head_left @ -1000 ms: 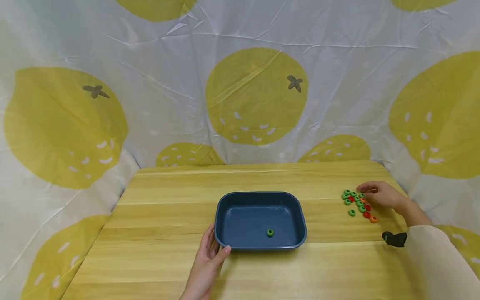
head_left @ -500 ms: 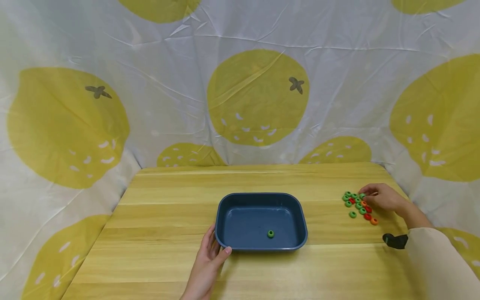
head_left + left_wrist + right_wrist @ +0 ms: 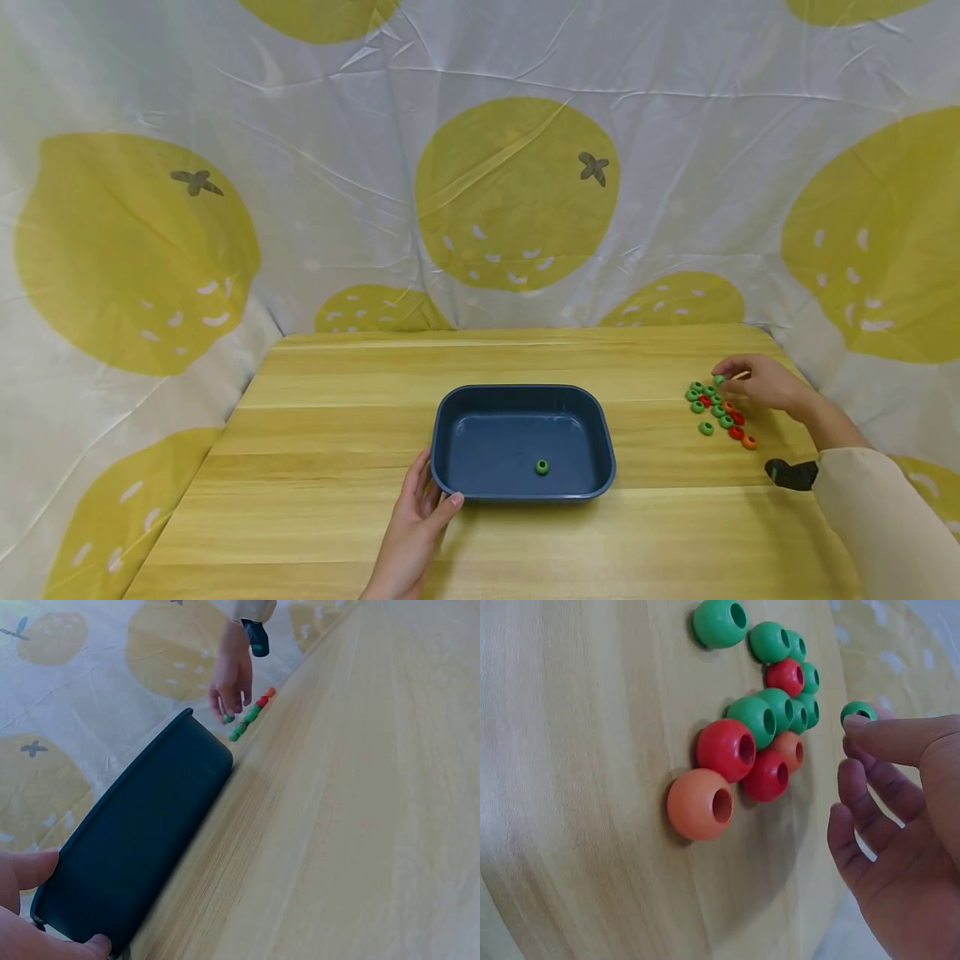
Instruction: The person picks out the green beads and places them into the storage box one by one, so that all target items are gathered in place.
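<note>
Between thumb and index finger, my right hand [image 3: 768, 386] pinches a green bead [image 3: 858, 712] with a wide hole, raised over the far side of a bead group. That group mixes green beads [image 3: 751, 720], red beads [image 3: 726, 750] and orange beads [image 3: 700, 804] lying on the wooden table. My left hand [image 3: 411, 527] grips the near left corner of a dark blue rectangular tray [image 3: 522, 498], thumb at the rim and the other fingers along its side. One green bead [image 3: 542, 467] lies inside the tray, toward its near right part.
The wooden table [image 3: 315, 467] spans the front. Behind it and at both sides hangs a pale cloth [image 3: 337, 167] printed with yellow fruit. A black device [image 3: 791, 475] sits at the right wrist, by a cream sleeve [image 3: 877, 517].
My right thumb and index finger have closed on a green bead at the group's far edge and lifted it slightly. The left hand and tray stay in place.
</note>
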### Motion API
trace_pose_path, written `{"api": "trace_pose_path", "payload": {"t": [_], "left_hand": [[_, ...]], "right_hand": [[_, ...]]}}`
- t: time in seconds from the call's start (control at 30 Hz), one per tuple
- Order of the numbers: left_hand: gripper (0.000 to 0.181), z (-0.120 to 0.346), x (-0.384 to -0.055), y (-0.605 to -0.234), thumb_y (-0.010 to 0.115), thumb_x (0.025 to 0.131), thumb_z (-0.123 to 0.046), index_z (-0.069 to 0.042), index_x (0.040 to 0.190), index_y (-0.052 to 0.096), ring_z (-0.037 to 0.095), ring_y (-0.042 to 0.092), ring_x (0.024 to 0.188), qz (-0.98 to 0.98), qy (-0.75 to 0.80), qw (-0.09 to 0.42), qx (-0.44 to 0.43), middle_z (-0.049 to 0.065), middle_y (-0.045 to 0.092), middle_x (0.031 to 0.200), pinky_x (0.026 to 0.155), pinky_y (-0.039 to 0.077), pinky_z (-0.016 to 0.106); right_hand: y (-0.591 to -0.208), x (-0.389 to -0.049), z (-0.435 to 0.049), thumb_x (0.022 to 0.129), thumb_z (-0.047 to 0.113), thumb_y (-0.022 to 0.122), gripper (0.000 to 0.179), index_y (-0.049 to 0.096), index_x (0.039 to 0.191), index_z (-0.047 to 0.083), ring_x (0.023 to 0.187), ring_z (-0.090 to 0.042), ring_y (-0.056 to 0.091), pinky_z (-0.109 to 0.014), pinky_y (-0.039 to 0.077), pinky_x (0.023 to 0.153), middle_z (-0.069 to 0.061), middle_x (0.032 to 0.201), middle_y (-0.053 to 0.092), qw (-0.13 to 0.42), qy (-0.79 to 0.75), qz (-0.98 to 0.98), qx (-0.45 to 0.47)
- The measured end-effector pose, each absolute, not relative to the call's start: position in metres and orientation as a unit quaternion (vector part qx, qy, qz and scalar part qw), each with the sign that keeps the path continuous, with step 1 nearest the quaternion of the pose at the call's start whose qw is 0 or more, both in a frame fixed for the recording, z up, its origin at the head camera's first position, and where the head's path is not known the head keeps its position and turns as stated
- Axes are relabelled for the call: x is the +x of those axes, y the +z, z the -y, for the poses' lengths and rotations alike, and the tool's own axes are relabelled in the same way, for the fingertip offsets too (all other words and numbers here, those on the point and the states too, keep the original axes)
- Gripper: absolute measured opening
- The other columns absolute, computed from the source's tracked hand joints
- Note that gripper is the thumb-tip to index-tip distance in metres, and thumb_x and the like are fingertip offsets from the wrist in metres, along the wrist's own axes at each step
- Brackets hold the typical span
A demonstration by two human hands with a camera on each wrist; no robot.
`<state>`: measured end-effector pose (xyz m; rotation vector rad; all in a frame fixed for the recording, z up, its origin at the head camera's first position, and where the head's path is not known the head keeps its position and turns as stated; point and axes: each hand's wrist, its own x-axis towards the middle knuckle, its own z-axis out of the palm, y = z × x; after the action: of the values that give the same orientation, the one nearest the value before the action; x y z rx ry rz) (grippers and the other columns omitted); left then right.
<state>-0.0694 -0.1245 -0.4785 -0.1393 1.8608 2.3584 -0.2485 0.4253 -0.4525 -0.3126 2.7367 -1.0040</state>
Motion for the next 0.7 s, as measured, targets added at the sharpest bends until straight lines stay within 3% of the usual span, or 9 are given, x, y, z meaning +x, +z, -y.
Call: {"api": "trace_pose_path", "payload": {"t": [0.27,0.7], "left_hand": [[0.090,0.125,-0.070,-0.479,0.070,0.097,-0.001,-0.009,0.165,0.012,0.043,0.011,0.154,-0.614,0.785,0.068,-0.047,0.021,0.010,0.170,0.119,0.026,0.056],[0.089,0.125,-0.070,-0.480,0.071,0.097,-0.001,-0.008,0.165,0.013,0.043,0.011,0.154,-0.614,0.785,0.066,-0.043,0.021,0.011,0.170,0.119,0.027,0.055]], "right_hand": [[-0.443,-0.252,-0.404,0.101,0.008,0.067,0.024,0.065,0.120,-0.007,0.094,-0.026,0.065,-0.037,0.058,0.076,-0.014,0.109,0.065,0.108,-0.353,-0.919,-0.137],[-0.429,-0.259,-0.360,0.101,0.008,0.067,0.023,0.065,0.119,-0.006,0.091,-0.034,0.065,-0.042,0.058,0.075,-0.014,0.109,0.065,0.136,-0.367,-0.901,-0.185]]}}
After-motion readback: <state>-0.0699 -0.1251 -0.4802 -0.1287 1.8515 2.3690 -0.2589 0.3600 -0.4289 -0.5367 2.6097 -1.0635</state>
